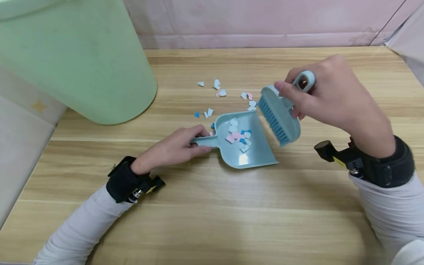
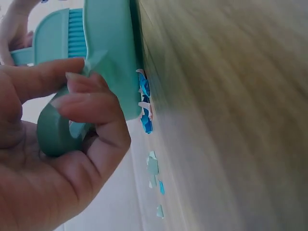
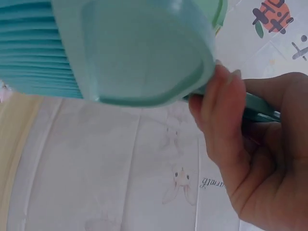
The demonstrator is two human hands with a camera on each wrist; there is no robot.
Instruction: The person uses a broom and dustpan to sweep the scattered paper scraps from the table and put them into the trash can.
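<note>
A light blue dustpan [image 1: 245, 147] lies flat on the wooden table [image 1: 212, 213], with several pink, white and blue paper scraps [image 1: 239, 135] inside it. My left hand [image 1: 180, 146] grips the dustpan handle [image 2: 57, 137]. My right hand [image 1: 326, 95] holds a light blue hand brush [image 1: 279, 116] by its looped handle, lifted just above the pan's right edge with the bristles [image 3: 33, 53] tilted toward the pan. More paper scraps [image 1: 220, 92] are scattered on the table beyond the pan's mouth.
A large pale green bin [image 1: 76, 62] stands at the table's back left. A pink wall runs along the far table edge. Bare wood stretches in front of the pan toward me.
</note>
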